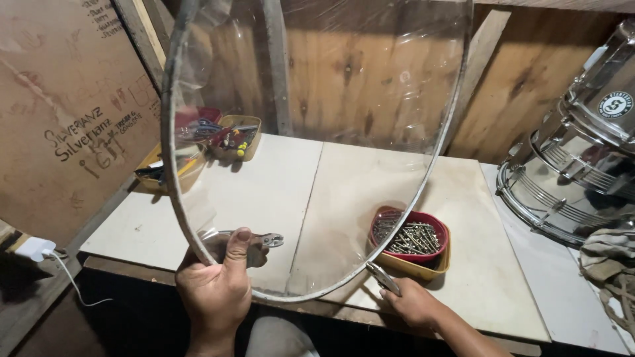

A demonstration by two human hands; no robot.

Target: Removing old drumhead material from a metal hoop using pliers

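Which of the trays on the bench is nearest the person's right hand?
The yellow tray under the red bowl of screws, just above the right hand. The other two trays sit far back left, holding hand tools.

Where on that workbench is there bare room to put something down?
The widest bare patch of the white bench top lies between the red bowl of screws and the chrome drums. Another lies mid-bench, seen through the clear hoop, ahead of the tool trays. The back left corner and right edge are crowded.
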